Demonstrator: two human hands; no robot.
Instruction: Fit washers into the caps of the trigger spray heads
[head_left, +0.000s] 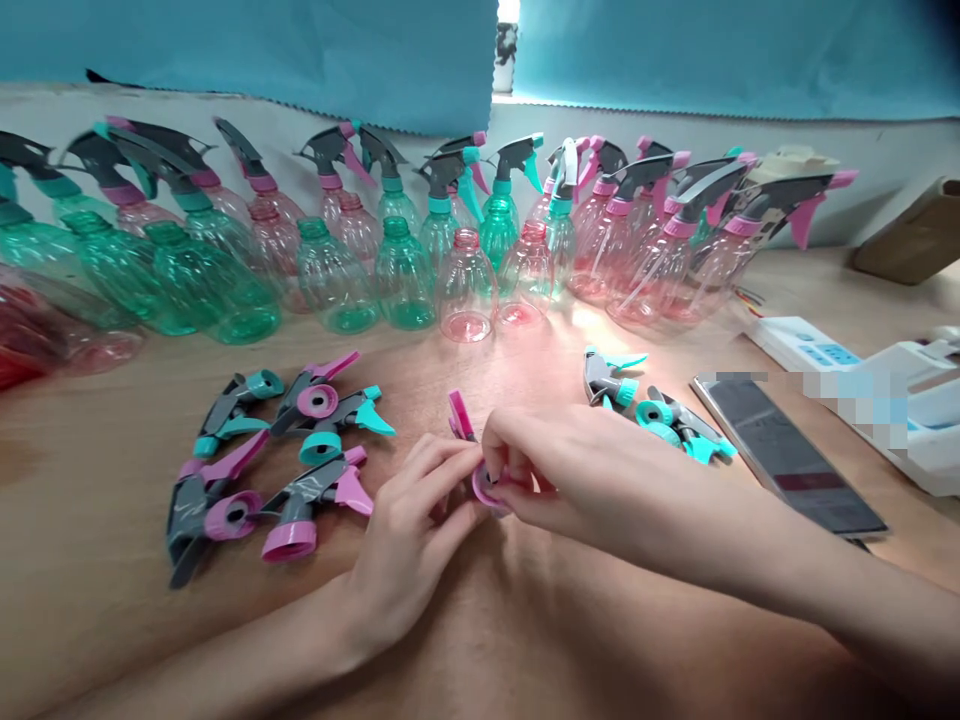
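Observation:
Near the middle of the table, both hands close around one pink-and-grey trigger spray head point(489, 486). My left hand point(412, 530) grips its body from the left, fingers wrapped and mostly covering it. My right hand point(540, 460) has its fingertips pinched at the opening of the pink collar; whether a small part is between them I cannot make out. The pink trigger sticks up above the fingers. Left of my hands lie several loose spray heads point(300, 505), pink and teal with grey bodies. More teal spray heads point(611, 380) lie beyond my right wrist.
Along the back stand several clear green and pink bottles point(405, 280), some open-necked, others topped with spray heads. A phone point(795, 455) and a white power strip point(810, 350) lie at the right. A brown box-like object point(907, 235) sits at the far right.

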